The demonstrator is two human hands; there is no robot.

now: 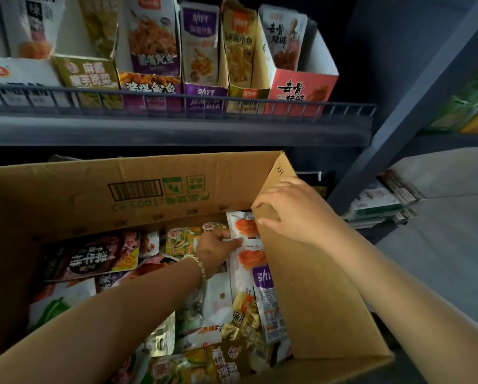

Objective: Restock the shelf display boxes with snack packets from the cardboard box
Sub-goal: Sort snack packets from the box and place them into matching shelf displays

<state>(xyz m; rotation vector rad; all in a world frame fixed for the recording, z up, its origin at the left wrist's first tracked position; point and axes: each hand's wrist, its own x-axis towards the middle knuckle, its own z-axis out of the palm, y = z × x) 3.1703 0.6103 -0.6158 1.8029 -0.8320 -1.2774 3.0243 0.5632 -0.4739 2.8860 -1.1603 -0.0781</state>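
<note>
**Both arms at the cardboard box [93, 200], one packet pinched**

Your left forearm comes in from the lower left and goes down into the box, with a beaded bracelet [200, 266] on the wrist. Your left hand [218, 245] is deep inside, toward the far right corner, and its thumb and fingers pinch the left edge of a white packet [244, 227] with an orange picture on it. That packet sits against the inner face of the right flap [315, 300], which hides part of it. A second packet [248, 259] of the same look lies just below, touching it.

Your right hand [290, 209] grips the top of that flap. The fingers are curled over its edge and the thumb presses on the inner side, so the flap stands up between your two hands.

The rest of the box is filled with mixed snack packets [93, 256] in dark, green, yellow and purple wrappers, lying loose and overlapping.

Above the box, on the dark shelf [176, 128], a row of display boxes [204, 92] stands side by side behind a low wire rail [343, 108]. Most of them hold upright packets. The pink box [301, 90] at the right end of the row carries the same orange picture and shows a packet at its back, well apart from the one in your left hand
</note>
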